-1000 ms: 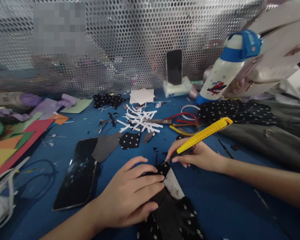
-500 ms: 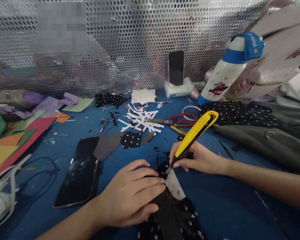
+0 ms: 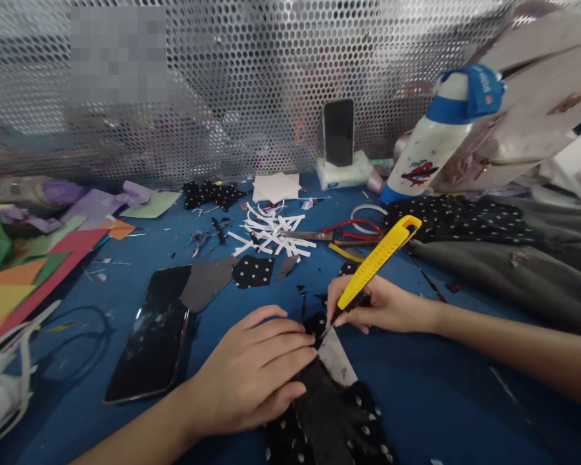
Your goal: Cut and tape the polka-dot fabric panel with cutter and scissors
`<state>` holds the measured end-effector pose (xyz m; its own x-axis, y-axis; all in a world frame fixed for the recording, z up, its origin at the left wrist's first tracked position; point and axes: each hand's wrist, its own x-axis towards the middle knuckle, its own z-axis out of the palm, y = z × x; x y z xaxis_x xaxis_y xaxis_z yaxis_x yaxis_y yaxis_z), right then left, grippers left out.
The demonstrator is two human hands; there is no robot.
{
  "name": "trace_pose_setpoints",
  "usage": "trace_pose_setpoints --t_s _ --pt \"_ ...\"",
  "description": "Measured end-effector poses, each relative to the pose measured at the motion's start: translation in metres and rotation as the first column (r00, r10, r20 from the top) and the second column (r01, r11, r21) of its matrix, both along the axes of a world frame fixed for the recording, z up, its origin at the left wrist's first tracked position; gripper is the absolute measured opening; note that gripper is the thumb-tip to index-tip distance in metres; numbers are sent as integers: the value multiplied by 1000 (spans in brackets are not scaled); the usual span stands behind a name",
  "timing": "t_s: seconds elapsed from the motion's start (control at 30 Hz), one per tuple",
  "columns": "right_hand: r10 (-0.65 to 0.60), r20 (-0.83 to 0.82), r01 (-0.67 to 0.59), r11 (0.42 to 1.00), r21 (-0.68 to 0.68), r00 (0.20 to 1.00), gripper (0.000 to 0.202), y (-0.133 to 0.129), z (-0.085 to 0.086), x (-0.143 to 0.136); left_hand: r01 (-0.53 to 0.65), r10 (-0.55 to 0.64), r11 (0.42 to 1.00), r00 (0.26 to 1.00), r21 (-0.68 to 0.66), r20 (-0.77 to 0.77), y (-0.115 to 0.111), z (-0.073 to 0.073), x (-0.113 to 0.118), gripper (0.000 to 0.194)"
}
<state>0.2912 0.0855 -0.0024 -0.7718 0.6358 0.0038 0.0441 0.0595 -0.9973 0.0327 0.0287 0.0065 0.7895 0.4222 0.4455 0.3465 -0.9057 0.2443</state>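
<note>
A yellow utility knife (image 3: 378,263) is gripped like a pen in my right hand (image 3: 377,303), its blade pointing down and to the left. The blade tip meets black polka-dot fabric (image 3: 374,423) beside a whitish, smudged strip (image 3: 337,356). My left hand (image 3: 256,371) lies flat with fingers stretched out, pressing on the fabric just left of the blade. A plain black piece (image 3: 319,403) lies over the dotted cloth below my fingertips. Part of the cloth is hidden under my left hand.
A phone (image 3: 150,332) lies left of my left hand, with fabric scraps (image 3: 253,271) beyond it. White paper strips (image 3: 271,229) and red-handled scissors (image 3: 326,236) lie ahead. A bottle (image 3: 426,148) and dark cloth (image 3: 503,274) are at right, coloured paper (image 3: 53,278) at left.
The knife has turned slightly in my right hand, so its blade now shows edge-on. My left hand stays nearly in place on the fabric.
</note>
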Motion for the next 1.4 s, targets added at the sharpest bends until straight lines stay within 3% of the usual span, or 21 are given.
trace_pose_setpoints --t_s 0.2,0.53,0.8,1.1,1.4 --pt "-36 -2 36 997 -67 999 22 5 0 2 10 -10 1000 1000 -15 0 1 0 -1 36" --pt "-26 45 29 998 -62 999 21 6 0 5 32 -32 999 998 -7 50 1 -2 0 37" --pt "49 24 -46 989 -144 998 19 12 4 6 36 -35 999 999 -15 39 2 -3 0 36" --pt "11 -27 -14 988 -152 1000 20 13 2 8 29 -28 1000 999 -11 33 0 -4 -2 34" --pt "19 34 -14 990 -139 999 19 10 1 5 30 -30 1000 999 -6 46 0 -3 0 37"
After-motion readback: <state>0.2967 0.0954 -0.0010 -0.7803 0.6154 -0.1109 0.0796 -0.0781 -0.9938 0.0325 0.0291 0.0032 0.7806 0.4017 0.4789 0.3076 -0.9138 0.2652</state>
